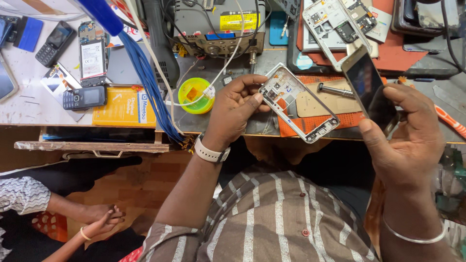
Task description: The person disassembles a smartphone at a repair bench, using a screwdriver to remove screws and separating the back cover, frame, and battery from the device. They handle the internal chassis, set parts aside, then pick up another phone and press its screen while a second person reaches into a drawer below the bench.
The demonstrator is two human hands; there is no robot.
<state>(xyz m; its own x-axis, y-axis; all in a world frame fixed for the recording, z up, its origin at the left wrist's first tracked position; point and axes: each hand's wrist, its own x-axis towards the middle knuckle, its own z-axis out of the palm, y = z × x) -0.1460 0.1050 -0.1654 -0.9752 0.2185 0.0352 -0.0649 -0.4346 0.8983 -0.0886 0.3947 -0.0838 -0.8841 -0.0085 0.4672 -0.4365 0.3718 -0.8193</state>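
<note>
Head view: left hand (233, 114) pinching a bare phone frame (298, 103) at its upper end, thumb and fingertips closing the grip on the rim. Frame hanging over the near edge of the worktop (228, 121), long axis slanting from upper left, at the grip, down to lower right. Thin silvery metal rectangle, hollow in the middle, small parts showing along its inner border.

Right hand (412, 140) gripping a phone screen panel (371, 90) edge-on, thumb pressing one long side, fingers wrapping the other. Panel standing just right of the frame, long axis running up and left away from the grip, dark glossy glass facing left, pale gold rim. Beyond the left grip, lying on the worktop: a round yellow-green solder spool (195, 95).
</note>
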